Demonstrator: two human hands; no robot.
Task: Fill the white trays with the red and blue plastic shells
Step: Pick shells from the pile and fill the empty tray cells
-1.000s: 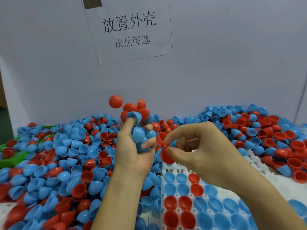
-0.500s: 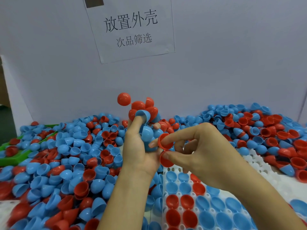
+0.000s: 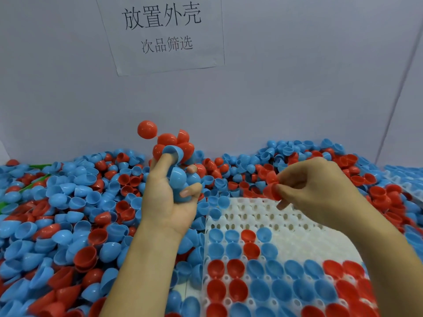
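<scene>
My left hand (image 3: pixel 168 202) is raised over the pile and grips a bunch of blue shells (image 3: pixel 179 179), with a cluster of joined red shells (image 3: pixel 170 139) sticking up above its fingers. My right hand (image 3: pixel 313 191) pinches two red shells (image 3: pixel 271 187) between thumb and fingers, above the far empty rows of the white tray (image 3: pixel 270 217). The tray's near rows hold red and blue shells (image 3: pixel 258 287), open side up.
A deep pile of loose red and blue shells (image 3: pixel 68 213) covers the table left of the tray and along the back wall. A second filled tray (image 3: pixel 402 179) lies at the far right. A paper sign (image 3: pixel 161 30) hangs on the white wall. A green edge (image 3: pixel 34 168) shows far left.
My right hand has pulled away to the right from my left hand, carrying two red shells out over the tray. The left hand keeps its bunch raised.
</scene>
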